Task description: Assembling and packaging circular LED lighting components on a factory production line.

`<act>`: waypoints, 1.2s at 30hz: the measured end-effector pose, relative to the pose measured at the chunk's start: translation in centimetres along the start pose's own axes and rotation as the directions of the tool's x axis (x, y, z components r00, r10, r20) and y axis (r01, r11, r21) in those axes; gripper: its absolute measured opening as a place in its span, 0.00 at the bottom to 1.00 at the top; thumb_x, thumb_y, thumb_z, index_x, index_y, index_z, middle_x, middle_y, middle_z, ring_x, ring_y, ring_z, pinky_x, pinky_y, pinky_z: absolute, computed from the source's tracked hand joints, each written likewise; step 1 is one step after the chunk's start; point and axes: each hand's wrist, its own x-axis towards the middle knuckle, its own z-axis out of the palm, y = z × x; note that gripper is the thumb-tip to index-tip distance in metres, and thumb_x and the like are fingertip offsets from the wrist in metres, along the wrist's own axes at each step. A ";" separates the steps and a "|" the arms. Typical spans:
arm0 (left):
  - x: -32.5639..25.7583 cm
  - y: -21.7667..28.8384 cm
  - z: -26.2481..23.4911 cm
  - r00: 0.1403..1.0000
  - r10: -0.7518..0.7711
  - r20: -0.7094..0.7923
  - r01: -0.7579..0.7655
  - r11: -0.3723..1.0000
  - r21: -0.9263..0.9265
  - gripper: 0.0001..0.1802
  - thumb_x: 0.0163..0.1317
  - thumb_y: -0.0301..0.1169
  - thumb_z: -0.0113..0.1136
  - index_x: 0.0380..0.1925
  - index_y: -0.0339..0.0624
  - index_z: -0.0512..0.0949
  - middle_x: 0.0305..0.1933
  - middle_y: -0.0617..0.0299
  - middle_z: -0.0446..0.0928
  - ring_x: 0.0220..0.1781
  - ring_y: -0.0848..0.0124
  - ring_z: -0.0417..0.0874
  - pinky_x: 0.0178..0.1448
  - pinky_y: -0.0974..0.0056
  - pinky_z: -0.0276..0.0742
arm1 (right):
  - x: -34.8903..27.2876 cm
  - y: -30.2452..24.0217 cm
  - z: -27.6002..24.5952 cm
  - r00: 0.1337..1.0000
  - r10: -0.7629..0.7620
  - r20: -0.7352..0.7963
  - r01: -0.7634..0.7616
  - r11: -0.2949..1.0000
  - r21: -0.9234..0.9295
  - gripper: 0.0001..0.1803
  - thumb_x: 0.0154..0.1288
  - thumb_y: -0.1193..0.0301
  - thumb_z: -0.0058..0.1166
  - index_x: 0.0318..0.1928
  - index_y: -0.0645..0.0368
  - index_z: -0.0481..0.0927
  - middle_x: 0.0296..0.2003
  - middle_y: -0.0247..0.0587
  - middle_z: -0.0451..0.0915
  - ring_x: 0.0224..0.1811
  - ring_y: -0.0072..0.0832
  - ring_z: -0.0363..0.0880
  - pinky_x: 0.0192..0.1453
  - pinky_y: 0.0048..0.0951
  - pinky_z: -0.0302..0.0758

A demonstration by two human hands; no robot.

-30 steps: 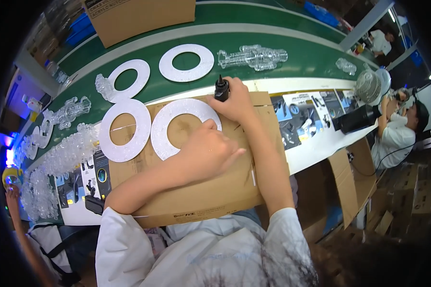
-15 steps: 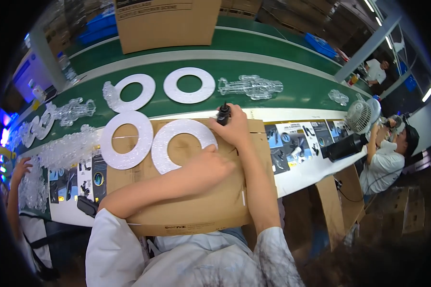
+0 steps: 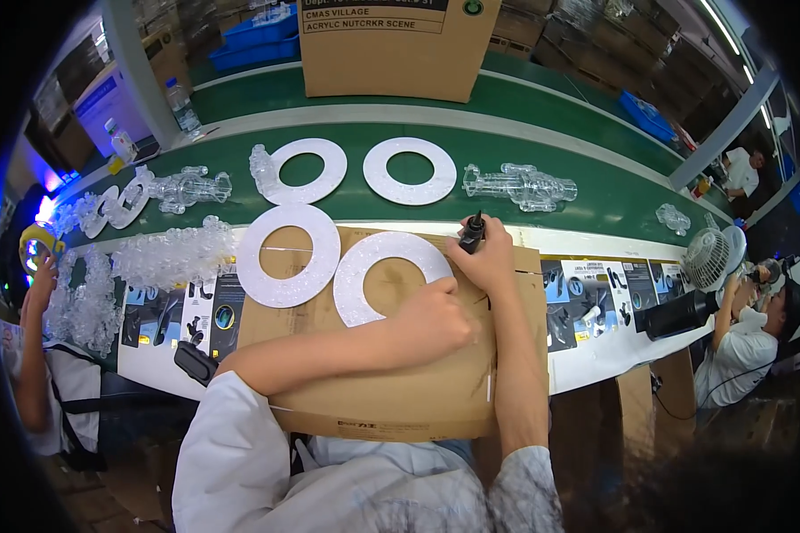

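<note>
My left hand (image 3: 440, 315) is closed in a fist over the lower right part of a glittery white ring (image 3: 356, 282), which lies on a flat cardboard box (image 3: 400, 382). Its fingertips are hidden, so what they hold does not show. Just beyond the ring's right side, my right hand (image 3: 489, 259) grips a small black bottle (image 3: 473, 233) with its pointed nozzle up. A second white ring (image 3: 253, 258) lies to the left, partly on the cardboard. Two more rings, a left one (image 3: 329, 173) with a clear figure on it and a right one (image 3: 378, 173), lie on the green surface beyond.
A clear plastic figure (image 3: 524, 186) lies at the far right of the rings. Many clear pieces (image 3: 169, 258) are heaped at left, near a co-worker's hand (image 3: 43, 280). A large carton (image 3: 391, 67) stands behind. To the right are a fan (image 3: 708, 258) and another person (image 3: 742, 355).
The whole view has shifted, so the scene sits farther right in the picture. Both my hands keep nearly the same places around the ring. The bottle's nozzle leans slightly more to the right.
</note>
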 end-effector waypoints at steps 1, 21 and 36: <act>0.0 0.2 -0.1 1.000 -0.013 0.023 0.013 1.000 -0.028 0.10 0.46 0.34 0.64 0.14 0.47 0.74 0.14 0.65 0.71 0.20 0.68 0.73 0.37 0.63 0.66 | 0.0 0.0 0.1 1.000 -0.007 -0.002 0.007 1.000 0.006 0.21 0.44 0.64 0.68 0.38 0.62 0.79 0.31 0.42 0.79 0.34 0.35 0.81 0.43 0.34 0.78; 0.2 1.2 0.5 0.980 0.086 0.179 -0.095 0.994 0.045 0.10 0.52 0.38 0.58 0.16 0.51 0.76 0.18 0.70 0.76 0.25 0.70 0.78 0.41 0.62 0.62 | 0.1 0.0 0.0 1.000 0.013 -0.011 -0.011 0.993 0.117 0.20 0.45 0.65 0.67 0.37 0.62 0.77 0.31 0.46 0.76 0.34 0.43 0.78 0.40 0.39 0.74; -2.6 -5.6 -6.2 0.798 -0.472 0.375 0.410 0.881 0.236 0.08 0.51 0.32 0.62 0.32 0.42 0.80 0.34 0.55 0.81 0.38 0.55 0.84 0.40 0.52 0.78 | 0.0 0.2 -0.5 0.998 0.021 -0.054 -0.015 0.994 0.104 0.17 0.48 0.68 0.66 0.38 0.62 0.78 0.30 0.40 0.80 0.33 0.30 0.80 0.41 0.31 0.76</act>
